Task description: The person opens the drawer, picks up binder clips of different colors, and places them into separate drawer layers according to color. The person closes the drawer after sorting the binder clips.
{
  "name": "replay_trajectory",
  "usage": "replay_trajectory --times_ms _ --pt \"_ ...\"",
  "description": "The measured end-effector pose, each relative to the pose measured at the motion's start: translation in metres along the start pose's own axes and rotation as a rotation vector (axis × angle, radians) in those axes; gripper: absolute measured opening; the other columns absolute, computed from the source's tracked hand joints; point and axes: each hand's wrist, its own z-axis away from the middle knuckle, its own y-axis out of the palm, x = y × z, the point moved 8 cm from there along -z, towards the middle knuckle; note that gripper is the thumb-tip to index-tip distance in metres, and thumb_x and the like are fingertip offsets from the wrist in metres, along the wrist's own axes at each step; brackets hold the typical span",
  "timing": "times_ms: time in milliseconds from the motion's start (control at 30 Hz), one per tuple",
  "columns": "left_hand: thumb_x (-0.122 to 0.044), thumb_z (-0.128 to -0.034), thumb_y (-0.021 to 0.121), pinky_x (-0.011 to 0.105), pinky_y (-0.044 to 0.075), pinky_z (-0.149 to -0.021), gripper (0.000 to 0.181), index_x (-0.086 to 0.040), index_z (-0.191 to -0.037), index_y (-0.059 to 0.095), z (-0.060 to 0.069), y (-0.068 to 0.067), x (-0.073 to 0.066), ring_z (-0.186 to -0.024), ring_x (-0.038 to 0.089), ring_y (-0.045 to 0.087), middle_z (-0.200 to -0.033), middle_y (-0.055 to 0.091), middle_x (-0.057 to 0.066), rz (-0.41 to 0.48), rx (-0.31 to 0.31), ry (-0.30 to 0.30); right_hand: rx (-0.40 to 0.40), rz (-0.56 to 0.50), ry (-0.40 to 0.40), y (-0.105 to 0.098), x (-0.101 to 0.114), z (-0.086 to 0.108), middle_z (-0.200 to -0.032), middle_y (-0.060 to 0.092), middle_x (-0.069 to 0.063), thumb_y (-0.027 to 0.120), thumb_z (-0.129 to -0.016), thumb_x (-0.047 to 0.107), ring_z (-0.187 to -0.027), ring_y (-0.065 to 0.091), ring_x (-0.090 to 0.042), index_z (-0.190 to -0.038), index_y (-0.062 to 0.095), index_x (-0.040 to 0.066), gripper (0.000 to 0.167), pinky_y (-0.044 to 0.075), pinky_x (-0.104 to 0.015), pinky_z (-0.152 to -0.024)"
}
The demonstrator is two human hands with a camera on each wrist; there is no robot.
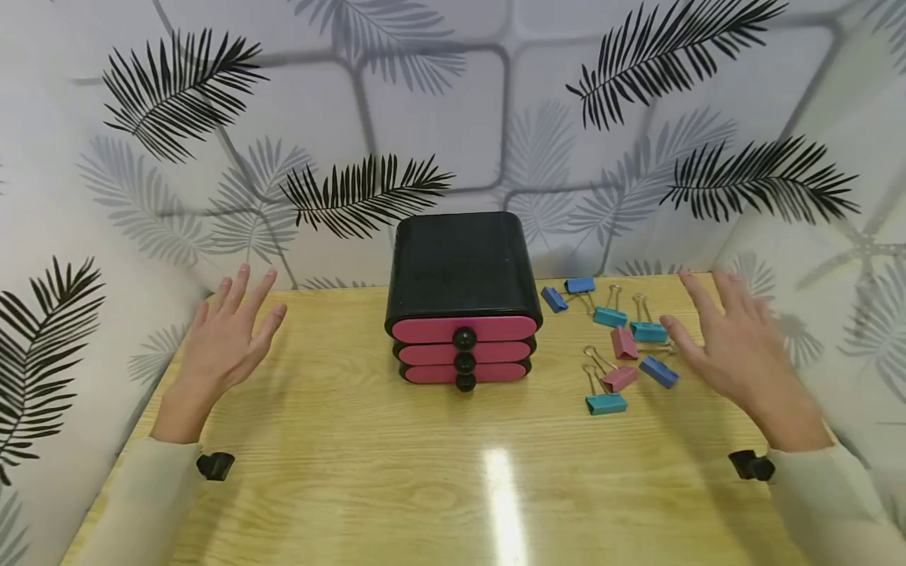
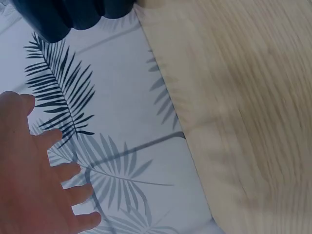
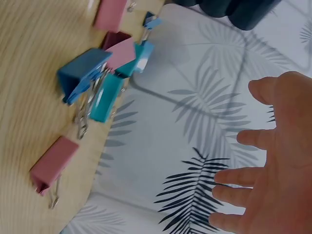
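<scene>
My left hand (image 1: 225, 343) hovers above the left side of the table, fingers spread and holding nothing. On the right, my right hand (image 1: 739, 350) is also raised with fingers extended, just beside several binder clips. A black drawer unit (image 1: 460, 263) with three pink-fronted drawers (image 1: 425, 330) and round black knobs stands between the hands; the drawers look closed. Among the clips are a teal binder clip (image 1: 605, 404), a pink binder clip (image 1: 620, 378) and a blue binder clip (image 1: 659, 371). In the right wrist view, another pink binder clip (image 3: 53, 163) lies apart from the cluster.
A light wooden table (image 1: 396, 472) carries everything. Behind it and at both sides hangs a pale leaf-patterned cloth (image 1: 432, 118). Two more blue clips, one a blue binder clip (image 1: 580, 284), lie near the back edge, right of the drawer unit.
</scene>
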Motion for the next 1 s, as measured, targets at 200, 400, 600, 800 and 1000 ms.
replay_trajectory --times_ms 200,400,600,800,1000 --pt "-0.053 -0.1094 0.031 0.076 0.014 -0.11 0.064 -0.025 -0.166 0.02 0.003 -0.005 -0.018 -0.152 0.049 0.015 -0.17 0.015 0.017 0.078 -0.022 0.028 -0.17 -0.059 -0.103 -0.021 0.035 0.004 -0.149 0.042 -0.033 0.062 -0.102 0.033 -0.136 0.038 -0.053 -0.157 0.04 0.008 0.065 0.033 -0.07 -0.106" --pt "-0.045 -0.11 0.039 0.072 0.022 -0.111 0.059 -0.025 -0.165 0.028 0.001 -0.018 -0.05 -0.151 0.047 0.023 -0.17 0.019 0.013 0.273 -0.099 0.111 -0.327 -0.147 -0.138 -0.04 0.062 0.011 -0.137 0.055 -0.026 0.071 -0.096 0.019 -0.125 0.051 -0.045 -0.15 0.05 0.005 0.059 0.044 -0.066 -0.095" --pt "-0.033 -0.1104 0.044 0.07 0.022 -0.113 0.052 -0.024 -0.161 0.038 -0.001 -0.026 -0.082 -0.153 0.038 0.023 -0.168 0.024 0.006 0.484 -0.173 0.207 -0.398 -0.309 -0.198 -0.05 0.09 0.014 -0.13 0.063 -0.018 0.074 -0.092 0.009 -0.114 0.06 -0.036 -0.141 0.058 0.004 0.052 0.047 -0.058 -0.092" --pt "-0.024 -0.1105 0.044 0.066 0.027 -0.114 0.048 -0.018 -0.158 0.043 -0.001 -0.027 -0.11 -0.151 0.033 0.029 -0.166 0.03 0.005 0.596 -0.221 0.281 -0.47 -0.419 -0.264 -0.06 0.114 0.013 -0.122 0.068 -0.014 0.077 -0.088 0.003 -0.107 0.064 -0.03 -0.137 0.062 0.004 0.051 0.046 -0.035 -0.098" --pt "-0.016 -0.1107 0.041 0.043 0.045 -0.107 0.047 -0.022 -0.157 0.045 -0.002 -0.026 -0.125 -0.137 0.023 0.05 -0.161 0.04 -0.002 0.748 -0.26 0.291 -0.466 -0.556 -0.28 -0.058 0.134 0.006 -0.116 0.068 -0.013 0.076 -0.087 -0.003 -0.106 0.065 -0.027 -0.136 0.062 0.005 0.052 0.044 -0.022 -0.098"
